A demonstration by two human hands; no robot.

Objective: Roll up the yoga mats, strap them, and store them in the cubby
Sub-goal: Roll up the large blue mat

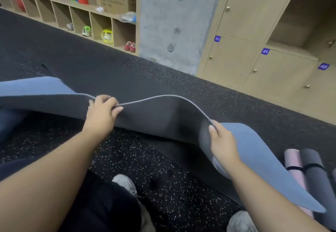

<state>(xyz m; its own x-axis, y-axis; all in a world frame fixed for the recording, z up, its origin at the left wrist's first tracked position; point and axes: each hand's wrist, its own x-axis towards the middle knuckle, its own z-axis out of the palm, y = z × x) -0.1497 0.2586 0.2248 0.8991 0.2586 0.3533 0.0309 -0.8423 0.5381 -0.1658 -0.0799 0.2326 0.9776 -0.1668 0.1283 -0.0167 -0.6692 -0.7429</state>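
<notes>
Head view: both hands pinch the raised long edge of a blue-and-grey mat (pixel 154 115). The left hand (pixel 101 111) curls over the edge, thumb toward the viewer; the right hand (pixel 221 141) grips it farther right, where the mat folds over and droops. The mat sags between them above the speckled floor (pixel 145 159). Two rolled mats (pixel 307 173), pink and grey, apparently strapped, lie at the floor's right edge. Cubbies (pixel 101 26) with shoes line the far wall.

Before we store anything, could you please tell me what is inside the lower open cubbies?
The lower cubbies hold a grey shoe, a green-and-white shoe, a yellow item and red shoes. Their deeper corners cannot be seen.
</notes>
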